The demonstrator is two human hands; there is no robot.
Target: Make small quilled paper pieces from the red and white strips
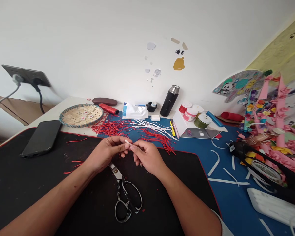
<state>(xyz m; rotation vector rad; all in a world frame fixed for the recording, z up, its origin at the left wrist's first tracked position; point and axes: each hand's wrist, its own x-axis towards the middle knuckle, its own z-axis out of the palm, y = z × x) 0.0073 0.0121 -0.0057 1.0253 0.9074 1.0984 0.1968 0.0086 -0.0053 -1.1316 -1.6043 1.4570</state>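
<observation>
Between my two hands is a small white strip [128,142], perhaps of paper or ribbon; most of it is hidden by the fingers. My left hand [113,148] pinches it with thumb and forefinger. From the other side, my right hand [148,156] closes its thumb and fingers on the same strip. Below the hands, large scissors [118,175] lie on the black mat [88,203], their blade tips covered by my left hand. Just beyond my fingers are bundles of red cords [110,127] and white cords [154,126].
A phone [42,137] and a woven basket [81,114] lie at the left. Along the wall stand a tissue pack [135,110], a black flask [170,101] and thread spools [203,121]. At the right are loose white strips [228,182], a white power strip [275,205] and paper flowers [282,98].
</observation>
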